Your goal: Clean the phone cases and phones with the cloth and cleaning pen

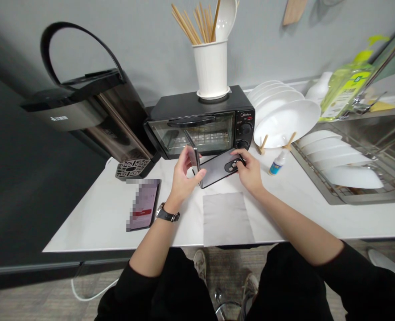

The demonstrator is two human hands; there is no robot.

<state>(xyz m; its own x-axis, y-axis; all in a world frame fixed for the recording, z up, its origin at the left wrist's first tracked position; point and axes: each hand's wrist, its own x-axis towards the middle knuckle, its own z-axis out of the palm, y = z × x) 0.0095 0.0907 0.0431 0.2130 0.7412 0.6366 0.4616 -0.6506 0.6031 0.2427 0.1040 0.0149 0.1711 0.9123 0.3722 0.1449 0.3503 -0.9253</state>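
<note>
Above the white counter [284, 209], my left hand [183, 176] pinches a thin dark phone [194, 157], held upright on its edge. My right hand [250, 171] grips a dark phone case [219, 168] by its camera-cutout end, with the case lying nearly flat and its inner side up. The phone's lower edge meets the left end of the case. A grey cloth [227, 218] lies flat on the counter just below both hands. A watch sits on my left wrist.
A second phone [144, 204] lies screen-up at the left. A small dropper bottle [277, 163] stands right of my hands. Behind are a black toaster oven [204, 121] bearing a utensil holder [211, 67], a water dispenser [84, 102], racked plates [284, 118] and a sink [368, 156].
</note>
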